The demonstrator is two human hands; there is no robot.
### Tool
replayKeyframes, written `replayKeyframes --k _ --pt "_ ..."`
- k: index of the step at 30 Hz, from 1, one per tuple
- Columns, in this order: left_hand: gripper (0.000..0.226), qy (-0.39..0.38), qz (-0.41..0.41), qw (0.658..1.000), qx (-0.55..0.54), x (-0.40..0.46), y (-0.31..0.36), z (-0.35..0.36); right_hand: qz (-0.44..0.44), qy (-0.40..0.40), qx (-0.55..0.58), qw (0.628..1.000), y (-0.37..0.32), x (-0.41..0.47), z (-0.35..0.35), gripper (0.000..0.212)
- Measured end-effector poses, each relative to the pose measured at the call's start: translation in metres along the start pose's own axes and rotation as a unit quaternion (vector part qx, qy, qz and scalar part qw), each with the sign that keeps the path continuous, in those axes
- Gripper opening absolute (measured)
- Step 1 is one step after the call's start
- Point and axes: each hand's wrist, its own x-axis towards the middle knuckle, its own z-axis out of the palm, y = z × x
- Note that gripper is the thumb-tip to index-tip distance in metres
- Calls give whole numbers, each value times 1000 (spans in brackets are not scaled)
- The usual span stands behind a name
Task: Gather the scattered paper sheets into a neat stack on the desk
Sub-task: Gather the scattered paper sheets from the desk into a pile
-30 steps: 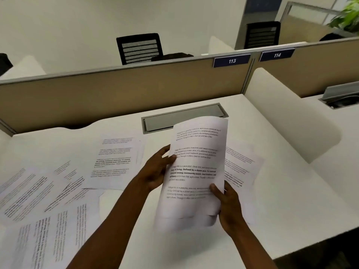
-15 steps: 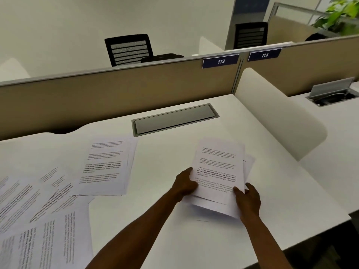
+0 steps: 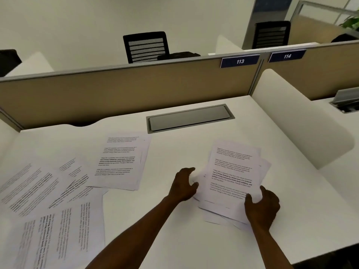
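while the hands are working at the right side of it, desk [image 3: 194,239]: a smooth white top is sitting in a cubicle, with a tan fabric partition [image 3: 116,94] running along the back.
cable tray lid [image 3: 189,117]: a flat grey metal rectangle is lying flush in the desk near the partition.
room: black mesh-backed office chairs [image 3: 146,47] are standing beyond the partition; blue plates reading 113 [image 3: 240,61] and 114 are hanging on its top rail.
left hand [image 3: 183,186]: it is reaching in from below, fingers spread and curled, fingertips touching the left edge of the paper pile.
right hand [image 3: 262,206]: it is resting on the pile's near right corner, fingers apart, thumb lying on the top sheet.
paper pile [image 3: 233,179]: printed white sheets are lying flat but fanned unevenly, on the desk's right half.
scattered sheets [image 3: 58,200]: more printed pages are overlapping at angles across the left half.
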Motion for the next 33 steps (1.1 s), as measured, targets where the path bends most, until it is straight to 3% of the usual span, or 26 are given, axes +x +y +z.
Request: replayKeyframes --k 4,6,9,13,18,22,25,27,29,33 --pt "68 143 -73 984 81 -6 -54 -36 -69 -29 24 997 -24 -21 13 56" --pt "73 169 -114 968 147 -10 -80 -53 -111 -66 40 991 -40 -38 24 55" --pt "80 124 -171 955 211 -20 -109 -61 -145 -138 74 977 -64 -64 46 54" --pt "96 101 -154 958 220 -35 -120 -56 -161 -264 97 946 -98 -92 72 53" --pt "84 67 -129 955 259 -50 -117 -48 -86 -420 82 900 -141 -105 101 48" --pt "86 58 -81 956 277 -62 -110 -47 -31 -435 77 897 -160 -106 117 44" --pt "77 150 -45 964 214 -63 -109 -57 -7 -445 79 892 -165 -107 127 45" --pt "65 212 -82 959 167 -58 -116 -70 -1 -449 74 890 -169 -107 131 50" --pt "73 240 -143 950 142 -51 -130 -88 3 -453 75 889 -174 -107 134 53" --pt "103 168 -212 949 164 -38 -159 -107 53 -466 108 877 -186 -107 145 67"
